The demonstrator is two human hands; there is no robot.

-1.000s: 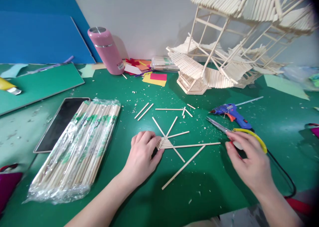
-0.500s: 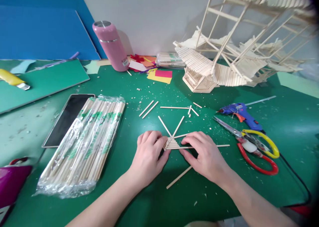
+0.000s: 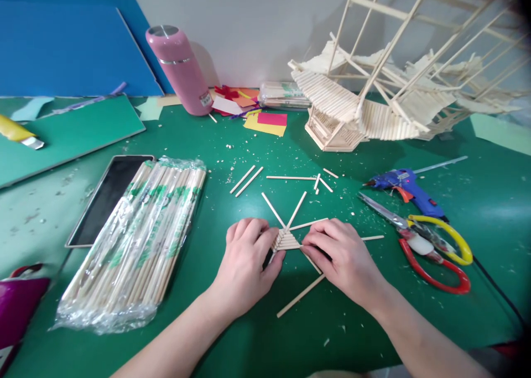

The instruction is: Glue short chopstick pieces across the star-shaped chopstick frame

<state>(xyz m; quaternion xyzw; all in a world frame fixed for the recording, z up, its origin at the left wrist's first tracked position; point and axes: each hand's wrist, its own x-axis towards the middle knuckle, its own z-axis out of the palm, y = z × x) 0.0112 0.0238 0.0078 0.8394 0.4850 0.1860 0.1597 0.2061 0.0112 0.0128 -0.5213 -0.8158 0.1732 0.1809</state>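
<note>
A small spoked frame of wooden sticks point(image 3: 287, 240) lies in the middle of the green table, one wedge of it filled with short parallel sticks. My left hand point(image 3: 249, 256) grips its left side, thumb and index finger closed around the edge. At its right side, my right hand point(image 3: 338, 251) pinches a thin wooden stick point(image 3: 373, 238), whose far end sticks out to the right; the stretch between is hidden by the fingers. One spoke passes under the right hand's fingertips. A loose chopstick point(image 3: 299, 297) lies in front of the frame.
Right: a blue glue gun point(image 3: 415, 190), scissors point(image 3: 415, 240) with red and yellow handles, a large stick-built model point(image 3: 344, 101). Left: bagged chopsticks point(image 3: 141, 245) partly over a phone point(image 3: 108, 201). Behind: a pink flask point(image 3: 180, 71), cut sticks point(image 3: 290, 178) and crumbs.
The stick in my right hand has shifted right and tilted slightly; its near end no longer runs along the frame's filled wedge. My left hand stays on the frame. The view has moved slightly.
</note>
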